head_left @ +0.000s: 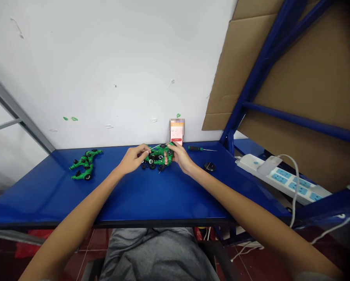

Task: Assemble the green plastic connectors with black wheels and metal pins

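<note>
A heap of green plastic parts with small black wheels (157,158) lies at the back middle of the blue table (151,195). My left hand (134,158) is closed in a pinch at the heap's left side, and a thin white wire or rod runs from its fingers up to the right. My right hand (179,156) grips a green part at the heap's right side, fingers curled around it. Both forearms reach forward across the table.
Several assembled green pieces (85,164) lie at the table's back left. A green-handled screwdriver (200,148) and a small black round object (209,166) lie to the right. A small red and white card (176,132) leans on the wall. A white power strip (280,175) sits on the right shelf.
</note>
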Tool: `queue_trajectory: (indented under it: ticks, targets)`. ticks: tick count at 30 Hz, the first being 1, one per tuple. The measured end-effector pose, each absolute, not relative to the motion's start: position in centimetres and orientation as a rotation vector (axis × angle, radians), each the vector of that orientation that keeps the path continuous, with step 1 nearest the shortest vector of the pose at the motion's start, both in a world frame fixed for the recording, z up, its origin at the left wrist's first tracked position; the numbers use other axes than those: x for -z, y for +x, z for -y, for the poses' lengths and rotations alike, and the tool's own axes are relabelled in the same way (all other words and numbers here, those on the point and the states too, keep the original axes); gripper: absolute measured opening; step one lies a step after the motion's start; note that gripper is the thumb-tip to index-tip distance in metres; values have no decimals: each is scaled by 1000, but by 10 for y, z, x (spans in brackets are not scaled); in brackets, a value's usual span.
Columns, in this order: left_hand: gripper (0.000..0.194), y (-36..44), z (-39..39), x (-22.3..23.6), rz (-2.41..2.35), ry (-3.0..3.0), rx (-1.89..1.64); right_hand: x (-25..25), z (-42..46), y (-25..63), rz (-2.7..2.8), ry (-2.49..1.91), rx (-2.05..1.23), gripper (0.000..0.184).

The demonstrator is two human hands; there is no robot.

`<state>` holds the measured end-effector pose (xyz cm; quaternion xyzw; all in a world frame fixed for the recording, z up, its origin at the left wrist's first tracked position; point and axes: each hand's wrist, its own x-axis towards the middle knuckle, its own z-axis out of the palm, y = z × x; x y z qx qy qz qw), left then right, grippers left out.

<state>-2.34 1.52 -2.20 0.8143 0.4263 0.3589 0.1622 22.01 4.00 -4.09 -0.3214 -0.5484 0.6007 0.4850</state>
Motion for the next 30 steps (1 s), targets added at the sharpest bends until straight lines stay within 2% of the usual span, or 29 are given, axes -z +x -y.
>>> queue_trajectory:
  ticks: [14, 21, 27, 30]
  targets:
    - [29, -20, -11, 25, -1399, 2556, -1024, 47, -45, 219, 1472, -799, -1228, 38]
    - [33, -23, -14, 25, -1422, 2675, -908, 51, -47, 219, 1529, -832, -1186, 36]
    - [34, -17, -8, 25, -1526, 2831, -940, 51, -48, 226, 1734, -980, -773, 26]
    - [38, -11, -2, 25, -1617, 2880, -937, 49, -47, 227, 1754, -977, -709, 25]
